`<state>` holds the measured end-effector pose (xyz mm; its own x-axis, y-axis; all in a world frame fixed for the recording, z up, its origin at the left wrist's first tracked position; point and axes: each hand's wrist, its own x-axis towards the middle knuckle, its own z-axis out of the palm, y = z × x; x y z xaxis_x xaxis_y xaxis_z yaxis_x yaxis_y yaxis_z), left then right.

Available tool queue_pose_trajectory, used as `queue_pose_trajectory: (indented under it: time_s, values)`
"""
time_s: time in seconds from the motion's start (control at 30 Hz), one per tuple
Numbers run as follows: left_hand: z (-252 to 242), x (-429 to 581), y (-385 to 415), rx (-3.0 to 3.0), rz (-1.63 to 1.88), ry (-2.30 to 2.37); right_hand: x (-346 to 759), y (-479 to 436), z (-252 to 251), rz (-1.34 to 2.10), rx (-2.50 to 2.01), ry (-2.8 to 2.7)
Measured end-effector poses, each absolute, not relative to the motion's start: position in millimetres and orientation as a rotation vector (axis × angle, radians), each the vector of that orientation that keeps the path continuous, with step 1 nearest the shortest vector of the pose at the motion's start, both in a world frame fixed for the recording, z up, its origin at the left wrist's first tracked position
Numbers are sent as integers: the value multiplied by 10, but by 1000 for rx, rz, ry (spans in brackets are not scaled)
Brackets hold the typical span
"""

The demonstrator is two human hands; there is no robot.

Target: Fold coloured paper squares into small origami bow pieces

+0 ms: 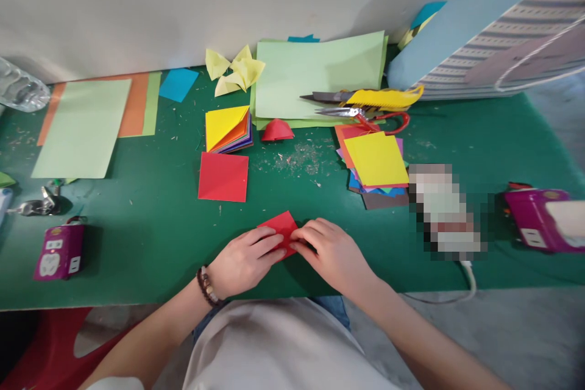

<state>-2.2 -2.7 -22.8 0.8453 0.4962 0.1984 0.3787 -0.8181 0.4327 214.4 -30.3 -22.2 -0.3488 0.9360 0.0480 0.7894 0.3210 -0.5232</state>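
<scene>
A small red sheet of paper [284, 223] lies tilted near the table's front edge, partly covered by my fingers. My left hand [249, 256], with a beaded bracelet at the wrist, presses its fingers on the left part of the sheet. At the right edge, my right hand [326, 250] pinches the paper between thumb and fingers. Beyond my left hand lies a flat red square of paper [223, 177]. Above that sits a folded stack of coloured papers [228, 128] with yellow on top. A small folded red paper piece [278, 130] rests to its right.
Right of my hands lie a pile of coloured squares [377, 160], red-handled scissors [361, 116] and a yellow cutter [384, 97]. Green sheets [320, 73] and folded yellow pieces [240, 70] lie by the wall. Purple power sockets [61, 250] flank the table; a blurred corded object [445, 210] lies right.
</scene>
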Motion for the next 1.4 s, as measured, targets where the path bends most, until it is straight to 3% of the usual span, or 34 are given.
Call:
queue_pose_trajectory:
  time_s: [0.6, 1.4]
  values:
    - [-214, -23, -26, 2704, 428, 617, 2326, -366, -313, 635, -1275, -2211]
    - [-170, 10, 16, 2662, 534, 612, 2328, -329, -286, 601, -1245, -2284]
